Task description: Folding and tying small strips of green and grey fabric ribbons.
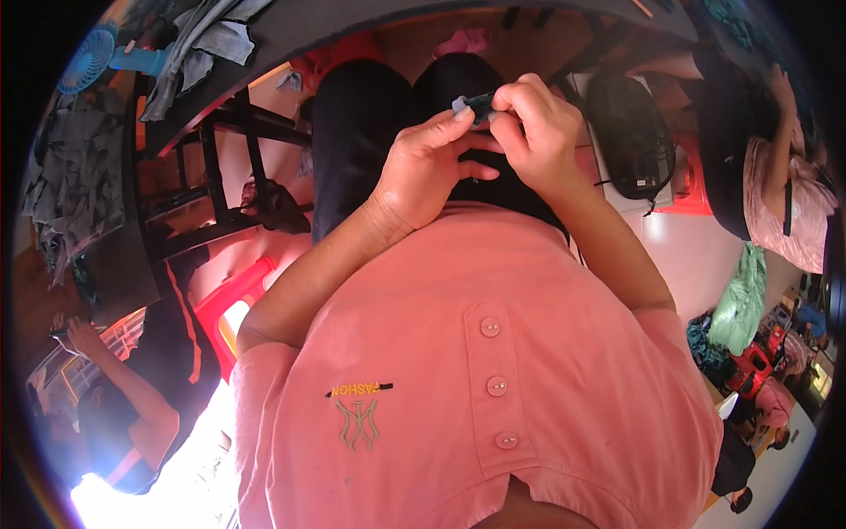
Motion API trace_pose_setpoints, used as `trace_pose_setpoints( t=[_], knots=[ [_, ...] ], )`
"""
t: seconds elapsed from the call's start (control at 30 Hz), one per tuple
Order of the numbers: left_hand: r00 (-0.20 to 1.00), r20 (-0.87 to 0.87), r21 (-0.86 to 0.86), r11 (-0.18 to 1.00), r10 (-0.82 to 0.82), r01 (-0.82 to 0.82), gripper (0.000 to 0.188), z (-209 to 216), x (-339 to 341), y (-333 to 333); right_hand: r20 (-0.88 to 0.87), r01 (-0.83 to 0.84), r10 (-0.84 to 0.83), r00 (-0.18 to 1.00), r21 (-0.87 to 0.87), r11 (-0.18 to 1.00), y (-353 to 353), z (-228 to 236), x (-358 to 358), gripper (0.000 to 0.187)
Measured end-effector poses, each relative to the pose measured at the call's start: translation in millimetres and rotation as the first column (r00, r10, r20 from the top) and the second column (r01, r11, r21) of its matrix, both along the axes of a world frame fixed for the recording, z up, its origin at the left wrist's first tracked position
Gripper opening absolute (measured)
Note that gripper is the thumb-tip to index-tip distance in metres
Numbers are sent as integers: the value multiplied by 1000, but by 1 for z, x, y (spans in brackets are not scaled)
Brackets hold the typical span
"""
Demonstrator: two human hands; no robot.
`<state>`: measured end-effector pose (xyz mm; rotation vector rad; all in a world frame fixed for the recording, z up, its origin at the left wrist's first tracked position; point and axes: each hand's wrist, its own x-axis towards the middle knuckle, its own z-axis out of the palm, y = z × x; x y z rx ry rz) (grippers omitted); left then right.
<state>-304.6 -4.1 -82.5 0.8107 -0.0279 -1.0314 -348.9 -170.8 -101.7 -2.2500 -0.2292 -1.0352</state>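
Observation:
A small piece of dark blue-grey fabric [477,107] is held above my lap, pinched between both hands. My left hand [425,163] has its thumb on the left end of the piece, with the lower fingers loosely curled beneath. My right hand [539,132] grips the other end between thumb and bent forefinger. The two hands nearly meet, and the fingers cover part of the fabric, so its full shape is hidden.
A dark table edge [370,26] curves beyond my knees. Grey cloth pieces [207,48] hang over it near a blue fan [92,57]. A black backpack [630,132] lies at right. Red stools [231,300] and co-workers [123,397] are on both sides.

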Motion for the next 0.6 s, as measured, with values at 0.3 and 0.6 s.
trace_pose_setpoints(
  t=[0.3,0.6],
  knots=[
    [1000,17,69,997,-22,20,39,-8,11,5,-365,73,574,733,881,467,-9,36,-24,5],
    [998,-13,45,997,-66,66,43,-5,10,0,-254,-140,278,926,453,880,-16,24,-22,15]
  ],
)
